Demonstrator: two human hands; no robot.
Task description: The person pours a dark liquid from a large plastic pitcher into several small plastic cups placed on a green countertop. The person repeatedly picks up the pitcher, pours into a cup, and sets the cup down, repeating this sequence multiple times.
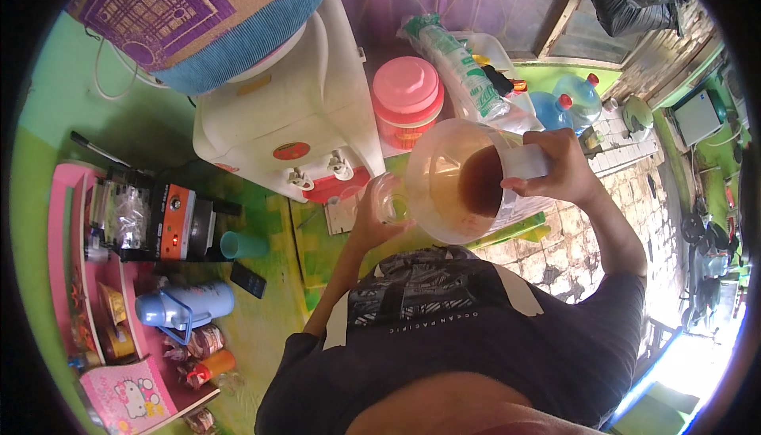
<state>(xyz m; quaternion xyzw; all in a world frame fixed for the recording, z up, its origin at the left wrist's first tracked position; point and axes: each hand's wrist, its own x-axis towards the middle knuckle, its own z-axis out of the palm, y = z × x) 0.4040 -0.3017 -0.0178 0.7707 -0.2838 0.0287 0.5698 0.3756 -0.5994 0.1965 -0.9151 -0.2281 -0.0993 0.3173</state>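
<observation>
A large translucent plastic pitcher (434, 181) with brown liquid (482, 181) inside is in front of me, its wide mouth facing up toward my view. The liquid lies at the handle side. My right hand (564, 167) is closed round the pitcher's pale handle (525, 162). Just left of the pitcher's rim, my left hand (371, 227) has its fingers wrapped round a clear cup (391, 200). No stream of liquid is visible between the two. Behind the cup stands a white water dispenser (297, 110) with two taps.
A pink-lidded round container (408, 102) stands beyond the pitcher. To its right are a plastic-wrapped sleeve (468, 74) and blue water jugs (555, 106). On the left are a green cup (242, 245), a phone (247, 279), a blue thermos (190, 306) and a pink shelf (63, 221).
</observation>
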